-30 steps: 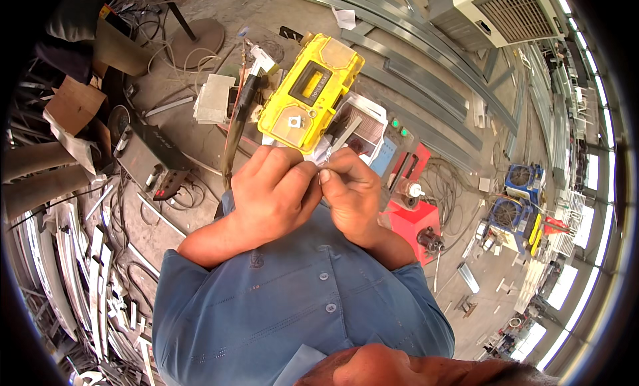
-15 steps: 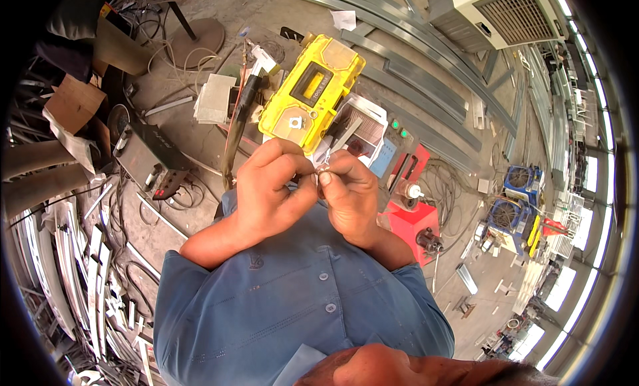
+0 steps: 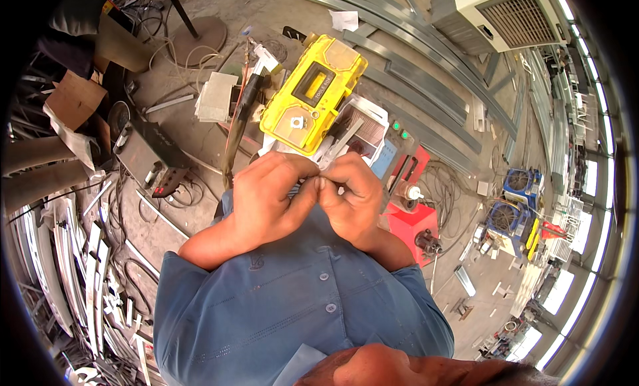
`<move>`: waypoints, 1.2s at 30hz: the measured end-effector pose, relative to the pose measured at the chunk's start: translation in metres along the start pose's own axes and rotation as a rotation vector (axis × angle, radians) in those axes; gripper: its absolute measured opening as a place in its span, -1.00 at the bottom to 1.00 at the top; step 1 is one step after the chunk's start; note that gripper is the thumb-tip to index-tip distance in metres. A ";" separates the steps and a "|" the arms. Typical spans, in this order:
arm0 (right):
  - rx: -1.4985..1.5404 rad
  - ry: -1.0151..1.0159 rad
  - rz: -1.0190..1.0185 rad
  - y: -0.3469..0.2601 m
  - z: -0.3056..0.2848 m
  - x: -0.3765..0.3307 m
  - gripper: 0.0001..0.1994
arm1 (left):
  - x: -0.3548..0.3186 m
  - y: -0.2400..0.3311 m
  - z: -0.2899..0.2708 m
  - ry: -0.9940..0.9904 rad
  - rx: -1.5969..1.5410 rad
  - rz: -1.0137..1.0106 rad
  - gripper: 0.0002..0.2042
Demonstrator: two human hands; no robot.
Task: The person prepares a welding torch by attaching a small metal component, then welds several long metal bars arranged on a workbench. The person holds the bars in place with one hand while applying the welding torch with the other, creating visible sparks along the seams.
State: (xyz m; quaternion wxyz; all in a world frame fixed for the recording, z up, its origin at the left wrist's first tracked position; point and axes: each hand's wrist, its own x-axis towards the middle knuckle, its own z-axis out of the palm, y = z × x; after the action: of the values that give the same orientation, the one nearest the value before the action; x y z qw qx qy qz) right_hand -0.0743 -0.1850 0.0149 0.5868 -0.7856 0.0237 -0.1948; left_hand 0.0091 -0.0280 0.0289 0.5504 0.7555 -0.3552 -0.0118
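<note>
- A blue buttoned shirt (image 3: 293,313) is seen nearest, with two forearms raised before the chest.
- The left hand (image 3: 269,196) and right hand (image 3: 349,193) are closed together, fingertips pinched on one small pale part (image 3: 318,181), mostly hidden; its kind cannot be told.
- The part is judged light, stiff and easily dropped; a fingertip pinch at its edges is advised.
- One yellow tool case (image 3: 314,93), shut, lies just beyond the hands.
- One red machine (image 3: 414,219) stands to the right.
- Two blue units (image 3: 512,203) are noted farther off, on the floor.
</note>
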 end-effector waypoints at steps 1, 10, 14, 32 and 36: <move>-0.062 -0.001 -0.044 -0.002 0.000 0.002 -0.91 | 0.000 0.000 -0.001 -0.003 0.012 0.009 -0.84; -0.253 -0.019 -0.105 -0.011 -0.002 0.003 -0.83 | 0.001 0.003 -0.012 -0.123 0.028 -0.026 -0.83; -0.307 -0.039 -0.125 -0.013 -0.003 0.004 -0.80 | 0.002 0.005 -0.015 -0.145 0.094 -0.028 -0.82; -0.240 -0.086 -0.056 -0.017 -0.003 0.005 -0.84 | 0.000 0.003 -0.008 -0.081 0.206 0.057 -0.82; -0.168 -0.087 -0.014 -0.016 -0.006 0.005 -0.89 | -0.005 0.004 -0.007 -0.060 0.117 0.023 -0.84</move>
State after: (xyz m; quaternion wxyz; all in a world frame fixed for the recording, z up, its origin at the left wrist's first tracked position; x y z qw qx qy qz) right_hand -0.0746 -0.1866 0.0323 0.5179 -0.8399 0.0087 -0.1619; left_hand 0.0059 -0.0205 0.0332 0.4947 0.7814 -0.3802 -0.0073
